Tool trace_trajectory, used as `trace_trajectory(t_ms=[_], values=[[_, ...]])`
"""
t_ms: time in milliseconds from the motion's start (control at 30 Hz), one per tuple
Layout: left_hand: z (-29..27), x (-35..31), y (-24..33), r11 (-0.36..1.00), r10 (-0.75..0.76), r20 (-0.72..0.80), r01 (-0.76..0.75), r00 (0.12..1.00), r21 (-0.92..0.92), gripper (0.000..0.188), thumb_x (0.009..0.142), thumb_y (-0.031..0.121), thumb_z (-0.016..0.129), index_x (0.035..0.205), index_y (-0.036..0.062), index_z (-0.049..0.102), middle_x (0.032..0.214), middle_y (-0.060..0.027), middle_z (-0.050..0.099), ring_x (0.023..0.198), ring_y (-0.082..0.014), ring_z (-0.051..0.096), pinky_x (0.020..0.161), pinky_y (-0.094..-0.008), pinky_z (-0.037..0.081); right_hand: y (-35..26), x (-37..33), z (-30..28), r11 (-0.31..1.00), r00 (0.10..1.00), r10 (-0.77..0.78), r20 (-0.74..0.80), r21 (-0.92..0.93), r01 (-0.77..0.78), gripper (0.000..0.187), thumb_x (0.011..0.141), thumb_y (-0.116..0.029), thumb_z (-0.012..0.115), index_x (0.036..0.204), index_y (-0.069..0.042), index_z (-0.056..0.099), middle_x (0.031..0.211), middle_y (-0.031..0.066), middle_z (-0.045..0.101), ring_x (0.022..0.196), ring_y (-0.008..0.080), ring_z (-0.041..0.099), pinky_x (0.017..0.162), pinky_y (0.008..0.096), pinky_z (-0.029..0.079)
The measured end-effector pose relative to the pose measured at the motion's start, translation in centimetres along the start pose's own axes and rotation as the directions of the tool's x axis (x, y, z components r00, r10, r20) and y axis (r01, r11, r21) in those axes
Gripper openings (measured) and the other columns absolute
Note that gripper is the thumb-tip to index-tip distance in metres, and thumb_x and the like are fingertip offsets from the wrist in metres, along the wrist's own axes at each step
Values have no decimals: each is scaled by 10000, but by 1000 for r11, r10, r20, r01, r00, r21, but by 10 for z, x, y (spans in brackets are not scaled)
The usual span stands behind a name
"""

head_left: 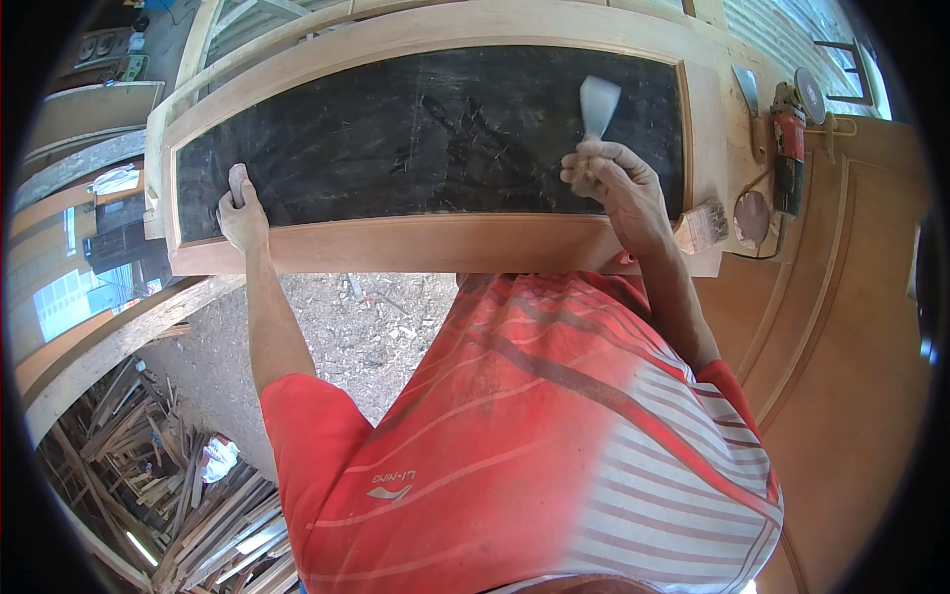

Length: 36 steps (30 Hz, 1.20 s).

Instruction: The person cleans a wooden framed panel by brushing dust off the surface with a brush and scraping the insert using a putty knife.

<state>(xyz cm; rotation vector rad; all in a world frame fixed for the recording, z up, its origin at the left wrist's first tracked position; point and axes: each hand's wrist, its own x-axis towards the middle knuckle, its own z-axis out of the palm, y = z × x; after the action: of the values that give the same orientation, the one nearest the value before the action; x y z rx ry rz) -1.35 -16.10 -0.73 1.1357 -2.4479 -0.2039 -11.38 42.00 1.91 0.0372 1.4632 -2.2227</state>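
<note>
A wooden door panel (445, 246) with a dark, dusty inset (336, 139) lies across the bench in front of me. Over the right part of the inset, my right hand (623, 183) pinches a putty knife (600, 103), its wide blade pointing away from me. At the inset's left end, my left hand (243, 220) is closed round a small greyish block (237, 182), whose exact kind I cannot make out. Pale scratches and smears mark the dark surface. By my right forearm, a wide paintbrush (702, 227) rests at the panel's right end.
Right of the panel lie a second putty knife (758, 137), an angle grinder (789, 148) and a round disc (752, 216). Large brown wooden panels (861, 327) stand further right. Scrap wood strips (188, 495) pile up at lower left; shavings cover the floor (366, 342).
</note>
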Motion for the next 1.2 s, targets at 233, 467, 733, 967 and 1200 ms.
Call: trace_trajectory(t_ms=[233,467,733,967,1200], values=[[0,0,-2,1000,-3,0,3,1000,-5,619,918,540,698,1143,-36,719,1089,-217,723,1027,-350,684,939,-452,513,2,-3,-2,997,997,72,3,15,-72,190,1066,-143,594,1193,-49,700,1152,127,734,1026,211,718,834,324,573],[-3,-3,2,1000,-21,20,21,1000,-9,609,916,529,703,1156,-31,719,1090,-219,722,1043,-355,681,949,-457,509,7,-1,0,994,996,-92,9,-56,93,180,1057,-75,588,1178,2,696,1181,143,725,1064,223,708,908,364,587],[0,2,3,1000,-12,23,12,1000,-20,620,914,532,700,1165,-35,715,1106,-231,719,1066,-376,672,969,-462,501,6,0,-5,998,997,-63,-39,-18,63,200,1051,-92,606,1199,4,699,1220,144,712,1107,227,698,969,370,580],[-37,-14,52,999,-16,100,20,995,-42,754,982,685,519,894,-36,721,949,-265,706,921,-433,667,855,-543,494,4,-2,0,880,986,-163,-35,-458,129,238,1050,-135,611,1195,34,696,1222,139,711,1122,229,684,1006,365,547],[-6,-3,4,998,27,-101,-33,995,-59,462,878,436,747,1063,15,710,1071,-228,687,1097,-425,610,987,-531,483,13,-4,0,959,983,-171,-73,-241,149,232,1060,-120,598,1253,-16,676,1219,149,711,1077,218,697,944,340,581]])
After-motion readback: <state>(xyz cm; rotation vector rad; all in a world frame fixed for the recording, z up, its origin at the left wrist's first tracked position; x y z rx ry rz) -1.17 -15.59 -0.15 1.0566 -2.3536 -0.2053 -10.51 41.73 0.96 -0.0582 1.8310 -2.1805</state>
